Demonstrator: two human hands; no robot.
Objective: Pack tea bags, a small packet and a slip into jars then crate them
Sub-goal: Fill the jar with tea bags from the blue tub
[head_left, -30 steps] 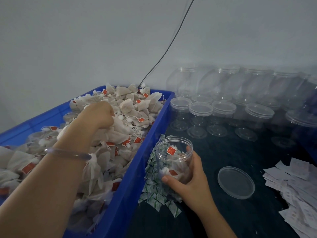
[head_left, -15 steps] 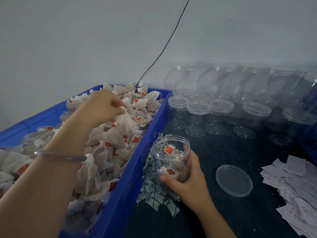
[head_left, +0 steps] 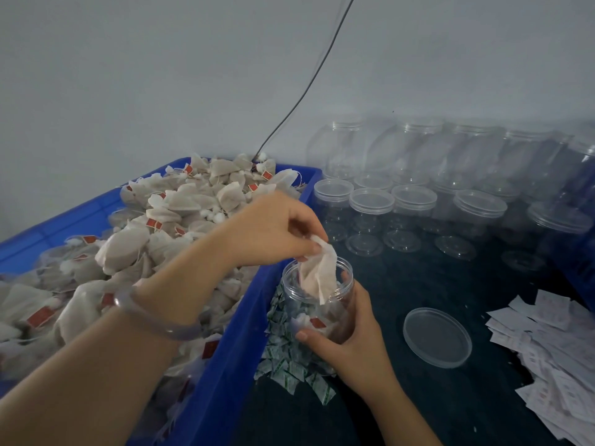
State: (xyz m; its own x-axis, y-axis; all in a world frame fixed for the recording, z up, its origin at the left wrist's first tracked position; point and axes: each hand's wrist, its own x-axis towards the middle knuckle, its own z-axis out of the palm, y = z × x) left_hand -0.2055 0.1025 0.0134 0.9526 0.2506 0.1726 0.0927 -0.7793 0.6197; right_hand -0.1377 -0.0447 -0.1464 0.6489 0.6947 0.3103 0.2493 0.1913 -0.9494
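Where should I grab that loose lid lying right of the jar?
Probably the rim of the lid, at its left edge, pinched from above: it lies flat on the table, leaving only the rim exposed, and that edge is nearest the right hand.

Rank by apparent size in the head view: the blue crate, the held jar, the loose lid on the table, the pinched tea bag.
1. blue crate, far the largest.
2-3. held jar and loose lid: similar width, and the jar is partly hidden by the right hand, so unranked.
4. tea bag, smallest.
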